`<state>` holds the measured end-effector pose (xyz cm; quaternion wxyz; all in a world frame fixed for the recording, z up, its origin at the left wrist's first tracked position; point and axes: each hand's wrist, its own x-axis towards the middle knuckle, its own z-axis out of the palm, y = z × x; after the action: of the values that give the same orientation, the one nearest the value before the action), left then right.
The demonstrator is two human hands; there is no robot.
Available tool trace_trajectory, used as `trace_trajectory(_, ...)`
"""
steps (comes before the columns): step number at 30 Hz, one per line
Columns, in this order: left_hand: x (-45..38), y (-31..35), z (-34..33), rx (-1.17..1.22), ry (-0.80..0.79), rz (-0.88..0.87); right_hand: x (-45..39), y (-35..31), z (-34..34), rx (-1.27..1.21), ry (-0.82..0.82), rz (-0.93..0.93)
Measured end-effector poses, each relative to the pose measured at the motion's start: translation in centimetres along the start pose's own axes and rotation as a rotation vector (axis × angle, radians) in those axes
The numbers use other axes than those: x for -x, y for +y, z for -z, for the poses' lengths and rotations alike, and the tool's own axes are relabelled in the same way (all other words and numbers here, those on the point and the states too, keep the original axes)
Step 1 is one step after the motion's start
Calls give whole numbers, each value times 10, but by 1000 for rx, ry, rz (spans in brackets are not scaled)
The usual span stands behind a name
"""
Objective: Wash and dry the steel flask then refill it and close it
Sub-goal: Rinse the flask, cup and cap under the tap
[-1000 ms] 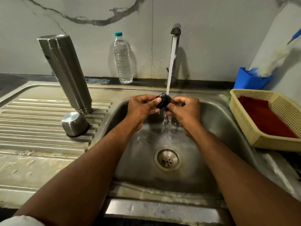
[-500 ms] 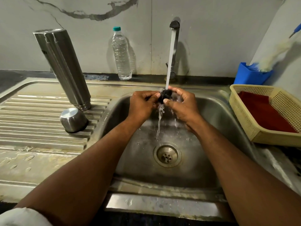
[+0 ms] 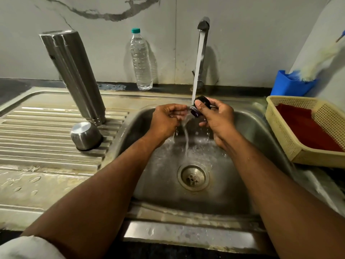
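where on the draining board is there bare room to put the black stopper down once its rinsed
Bare room: the ribbed draining board left of the cup, and the wet flat strip in front of the ribs. Crowded: the corner by the sink, where the upturned flask and cup stand. The basket fills the right side.

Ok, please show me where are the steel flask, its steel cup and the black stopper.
steel flask (image 3: pixel 74 77), head view, middle of its inverted body.
steel cup (image 3: pixel 86 135), head view, its upturned base.
black stopper (image 3: pixel 201 101), head view, its dark top, in the right hand.
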<state>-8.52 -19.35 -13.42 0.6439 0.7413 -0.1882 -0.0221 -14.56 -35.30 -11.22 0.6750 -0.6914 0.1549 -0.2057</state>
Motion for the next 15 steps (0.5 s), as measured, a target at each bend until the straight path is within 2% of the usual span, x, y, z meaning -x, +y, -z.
trace_trajectory(4, 1, 1, 0, 2, -5, -32, 4, -3, -2, 1, -35, 26)
trace_trajectory(10, 1, 2, 2, -8, 84, -8, 3, -1, -4, 64, -46, 39)
trace_trajectory(15, 5, 10, 7, -90, 102, -10, 10, -8, -5, 3, -60, -27)
